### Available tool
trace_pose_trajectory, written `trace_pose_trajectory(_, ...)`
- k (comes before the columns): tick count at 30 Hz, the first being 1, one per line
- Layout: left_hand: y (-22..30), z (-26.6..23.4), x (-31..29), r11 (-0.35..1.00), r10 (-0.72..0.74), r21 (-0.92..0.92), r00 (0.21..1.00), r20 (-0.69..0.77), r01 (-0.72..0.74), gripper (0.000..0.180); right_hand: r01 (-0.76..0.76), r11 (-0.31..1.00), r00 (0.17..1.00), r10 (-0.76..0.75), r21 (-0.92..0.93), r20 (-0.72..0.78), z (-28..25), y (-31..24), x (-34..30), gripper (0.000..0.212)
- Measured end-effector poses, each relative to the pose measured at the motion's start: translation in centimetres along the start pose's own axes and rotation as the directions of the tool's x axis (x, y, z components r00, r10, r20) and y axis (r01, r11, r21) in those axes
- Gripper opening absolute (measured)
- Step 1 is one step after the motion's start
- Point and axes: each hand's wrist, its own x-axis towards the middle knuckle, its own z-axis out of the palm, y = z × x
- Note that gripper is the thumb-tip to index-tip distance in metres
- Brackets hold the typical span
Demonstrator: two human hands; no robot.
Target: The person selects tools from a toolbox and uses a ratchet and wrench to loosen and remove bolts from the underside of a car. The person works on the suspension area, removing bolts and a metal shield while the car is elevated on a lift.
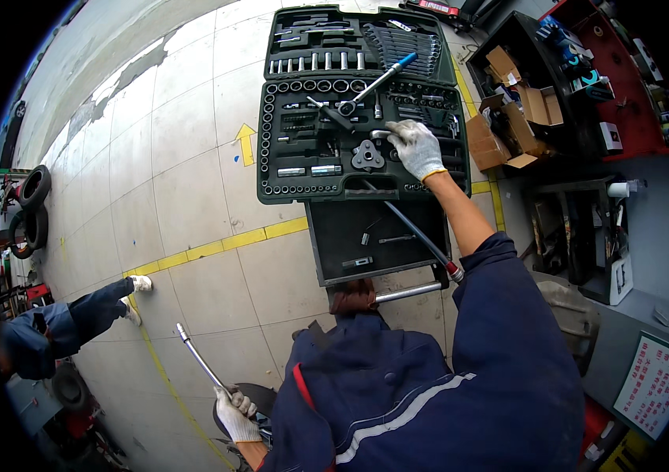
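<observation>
My left hand (237, 414) holds a steel bar (204, 363) aside, perhaps for space, my right hand (417, 148), grip unclear, near the tool case's (311, 198) right edge.

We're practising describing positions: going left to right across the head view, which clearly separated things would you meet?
Uppermost tyre → white shoes → gloved left hand → three-lobed grey tool → gloved right hand → cardboard boxes → white roll.

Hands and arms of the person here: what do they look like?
The left hand and right hand wear whitish fabric gloves with yellowish cuff edges. On the right arm, a dark navy sleeve ends short of the glove.
</observation>
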Motion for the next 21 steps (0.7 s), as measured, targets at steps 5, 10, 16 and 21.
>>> trace_pose_trajectory(5, -2.3, 0.6, -1.4, 0.999, 0.015, -0.047, 0.999, -0.040, -0.016, 0.046, -0.006, 0.999, 0.995, 0.010, -0.045, 0.097, 3.2, -0.5, -0.3, 0.019)
trace_pose_trajectory(10, -3.9, -0.7, -2.4, 0.995, 0.019, -0.098, 0.998, -0.064, -0.025, 0.046, 0.001, 0.994, 0.992, -0.015, 0.110, 0.126, 0.5, -1.1, -1.1, 0.012)
trace_pose_trajectory(16, -5.2, -1.6, -4.8, 0.984, 0.051, -0.161, 0.983, -0.178, -0.080, 0.045, -0.152, 0.879, 0.939, 0.271, -0.453, 0.211, -4.6, 7.4, -2.2, 0.037)
trace_pose_trajectory(21, -7.1, -4.1, -4.3, 0.961, -0.004, -0.274, 0.987, -0.162, -0.041, 0.047, -0.147, 0.827, 0.832, 0.400, -0.542, 0.385, -5.2, 8.4, -0.1, 0.051)
